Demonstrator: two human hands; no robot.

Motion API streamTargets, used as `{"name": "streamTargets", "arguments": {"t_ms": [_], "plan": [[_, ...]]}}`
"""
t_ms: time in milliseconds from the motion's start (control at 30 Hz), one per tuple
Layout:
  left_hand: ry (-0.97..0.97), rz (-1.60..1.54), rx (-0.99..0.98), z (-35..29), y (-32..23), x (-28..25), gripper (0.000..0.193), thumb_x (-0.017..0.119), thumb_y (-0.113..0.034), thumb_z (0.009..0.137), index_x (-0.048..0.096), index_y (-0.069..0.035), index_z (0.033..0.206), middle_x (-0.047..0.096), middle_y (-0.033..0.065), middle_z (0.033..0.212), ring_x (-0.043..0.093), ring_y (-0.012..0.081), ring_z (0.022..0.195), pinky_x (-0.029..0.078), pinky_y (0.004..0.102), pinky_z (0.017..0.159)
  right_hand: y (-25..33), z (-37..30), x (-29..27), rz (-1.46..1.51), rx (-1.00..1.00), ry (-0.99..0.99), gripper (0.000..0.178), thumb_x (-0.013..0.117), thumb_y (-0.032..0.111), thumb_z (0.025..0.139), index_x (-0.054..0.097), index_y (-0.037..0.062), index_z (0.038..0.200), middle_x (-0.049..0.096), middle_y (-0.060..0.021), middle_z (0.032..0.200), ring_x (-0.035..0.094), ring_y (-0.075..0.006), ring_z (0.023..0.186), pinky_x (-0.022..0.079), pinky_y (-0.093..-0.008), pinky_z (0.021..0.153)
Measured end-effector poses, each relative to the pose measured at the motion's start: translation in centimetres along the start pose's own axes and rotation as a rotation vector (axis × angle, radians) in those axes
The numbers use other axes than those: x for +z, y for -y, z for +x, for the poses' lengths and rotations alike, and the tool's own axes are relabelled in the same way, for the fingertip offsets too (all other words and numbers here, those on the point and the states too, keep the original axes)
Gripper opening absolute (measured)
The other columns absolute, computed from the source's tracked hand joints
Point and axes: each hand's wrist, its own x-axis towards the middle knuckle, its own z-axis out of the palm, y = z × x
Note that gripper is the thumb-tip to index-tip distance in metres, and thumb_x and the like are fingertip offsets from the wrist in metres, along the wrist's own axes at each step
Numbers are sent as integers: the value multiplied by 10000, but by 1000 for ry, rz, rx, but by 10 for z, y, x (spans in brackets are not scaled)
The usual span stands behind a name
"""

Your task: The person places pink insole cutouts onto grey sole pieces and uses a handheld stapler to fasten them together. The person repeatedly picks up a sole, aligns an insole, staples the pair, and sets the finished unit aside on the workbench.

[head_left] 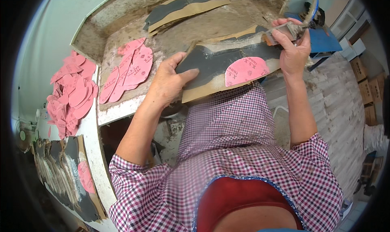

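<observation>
Head view: left hand [170, 78] grips left end of grey-and-tan panel [210, 64], thumb on top. Right hand [295, 51] clasps small boxy tool [287, 32] near panel's right end; contact unclear. Panel spans between hands at near edge of counter [172, 43], long axis left-right, right end farther off. Pink half-round patch [245, 71] on panel, nearer right hand.

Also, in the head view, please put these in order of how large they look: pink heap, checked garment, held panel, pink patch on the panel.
Garment
Panel
Heap
Patch
The garment is nearest the camera, which probably enlarges it.
</observation>
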Motion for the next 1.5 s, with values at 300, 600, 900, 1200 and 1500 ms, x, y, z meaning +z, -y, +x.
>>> {"name": "streamTargets", "arguments": {"t_ms": [300,600,900,1200,1500], "plan": [[-17,-39,-2,2,2,0,348,677,-9,845,613,31,1184,660,55,1070,604,108,927,480,248,860,4,-37,52,186,6,81,397,678,-72,803,523,59,1145,655,-95,1052,666,-163,915,582,-323,767],[-13,-5,-1,3,3,0,330,673,1,847,617,27,1171,659,59,1071,601,112,931,474,252,879,11,-36,33,101,18,70,396,668,-71,799,530,52,1149,657,-107,1070,665,-178,924,593,-320,768],[-35,9,99,1,-12,0,310,669,24,824,634,13,1132,664,47,1041,603,102,919,474,245,858,23,-16,-17,360,13,-82,402,646,-123,791,514,-20,1157,644,-172,1076,650,-299,1028,517,-527,985],[-99,522,922,41,-102,15,273,630,26,869,669,-46,1130,689,9,986,623,93,887,504,237,784,66,8,-27,447,-147,-27,362,606,-120,806,551,-41,1156,646,-207,1086,637,-353,1064,464,-618,1024],[7,1235,1042,9,-6,20,431,665,81,648,676,-68,1053,645,108,1068,634,321,1020,546,410,861,51,-25,-19,406,28,80,469,629,-141,773,514,-12,1209,653,-178,1076,652,-303,1060,521,-516,985]]}}
